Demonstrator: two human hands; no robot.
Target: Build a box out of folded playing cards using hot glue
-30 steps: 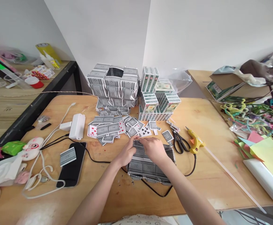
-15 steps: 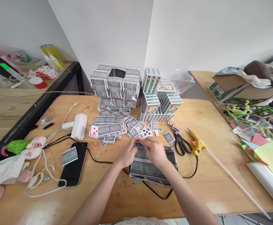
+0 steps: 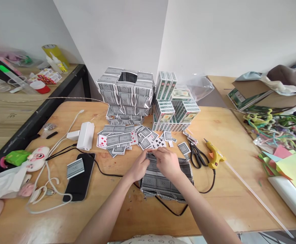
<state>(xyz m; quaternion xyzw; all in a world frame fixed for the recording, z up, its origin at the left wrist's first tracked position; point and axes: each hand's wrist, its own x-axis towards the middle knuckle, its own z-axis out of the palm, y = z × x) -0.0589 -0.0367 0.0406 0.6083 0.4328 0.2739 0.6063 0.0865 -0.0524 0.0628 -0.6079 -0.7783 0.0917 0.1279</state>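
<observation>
A shallow open box made of playing cards point(image 3: 160, 183), grey-patterned backs showing, lies on the table in front of me. My left hand point(image 3: 140, 166) pinches its far left corner, fingers closed on the rim. Right beside it, my right hand point(image 3: 167, 163) grips the same far edge, its fingertips meeting the left hand's. Just what the fingertips press together is hidden. Beyond the hands lie loose playing cards point(image 3: 119, 139), some face up. To the right are black-handled scissors point(image 3: 198, 156) and a yellow glue gun point(image 3: 216, 155) with a long clear glue stick in it.
A larger structure of cards point(image 3: 126, 89) stands at the back, beside stacked card packs point(image 3: 165, 112). On the left are a phone point(image 3: 80, 183) with a card on it, a white power adapter point(image 3: 86, 136) and cables. Coloured paper point(image 3: 294, 169) and pipe cleaners point(image 3: 277, 127) lie at right.
Both hands stay at the box's far left corner, with hardly any movement. The view has shifted very slightly.
</observation>
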